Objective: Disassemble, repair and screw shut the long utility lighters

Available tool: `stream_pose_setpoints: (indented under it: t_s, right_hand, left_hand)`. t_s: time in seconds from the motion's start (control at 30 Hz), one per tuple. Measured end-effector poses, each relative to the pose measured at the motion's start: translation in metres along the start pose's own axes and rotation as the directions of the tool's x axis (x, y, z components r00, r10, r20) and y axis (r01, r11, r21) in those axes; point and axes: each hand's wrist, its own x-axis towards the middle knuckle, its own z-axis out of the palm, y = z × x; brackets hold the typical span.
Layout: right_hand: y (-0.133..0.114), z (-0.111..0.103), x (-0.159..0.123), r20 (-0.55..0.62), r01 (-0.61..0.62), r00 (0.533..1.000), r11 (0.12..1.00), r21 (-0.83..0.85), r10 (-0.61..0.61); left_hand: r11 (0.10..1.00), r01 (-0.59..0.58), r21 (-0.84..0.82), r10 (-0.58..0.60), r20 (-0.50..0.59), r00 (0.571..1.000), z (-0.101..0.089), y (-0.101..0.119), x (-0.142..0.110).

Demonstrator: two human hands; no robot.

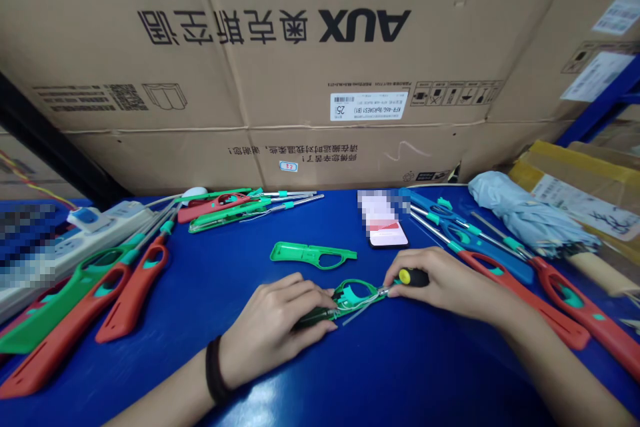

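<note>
My left hand [285,313] is closed around the rear of an opened green long-neck lighter [357,292]. Thin wires, a teal trigger and a dark inner part show in its half shell. At the lighter's front end, the thumb and fingertips of my right hand [425,280] pinch a small metal piece. A screwdriver [415,277] with a black and yellow handle is tucked in that same hand; its shaft is hidden. Just beyond the lighter lies a loose green half shell [314,255], touched by neither hand.
Red lighters [135,290] and a green one lie at left beside a white power strip [75,240]. More opened lighters [230,210] lie at the back. A phone [383,220], red and blue lighters [520,293] and a folded umbrella [530,213] are right. A cardboard box [280,73] stands behind.
</note>
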Motion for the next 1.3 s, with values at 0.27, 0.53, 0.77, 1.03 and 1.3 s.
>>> stream_pose_setpoints:
  t_s: [0.27,0.53,0.77,1.03,1.3]
  right_hand:
    - [0.001,0.003,0.0,-0.01,0.048,0.999,0.997,0.067,-0.048]
    - [-0.001,0.0,0.0,0.035,0.035,0.999,0.998,0.059,-0.037]
    - [0.0,0.0,-0.002,0.038,0.06,0.997,0.998,0.029,-0.061]
    - [-0.01,0.004,-0.003,0.061,0.082,0.996,0.968,-0.236,-0.07]
    - [-0.006,0.031,-0.033,0.013,0.113,0.991,0.779,-0.617,-0.134]
  left_hand:
    - [1.0,0.009,-0.001,-0.009,0.004,1.0,-0.001,0.001,0.001]
    - [1.0,0.021,0.001,-0.021,0.014,1.0,0.0,0.0,-0.001]
    - [0.999,0.039,-0.002,-0.039,0.017,0.999,-0.002,-0.001,0.0]
    - [0.994,0.108,-0.033,-0.108,0.006,0.994,-0.002,-0.005,0.0]
    - [0.99,0.138,-0.04,-0.137,0.014,0.99,-0.003,-0.005,0.001]
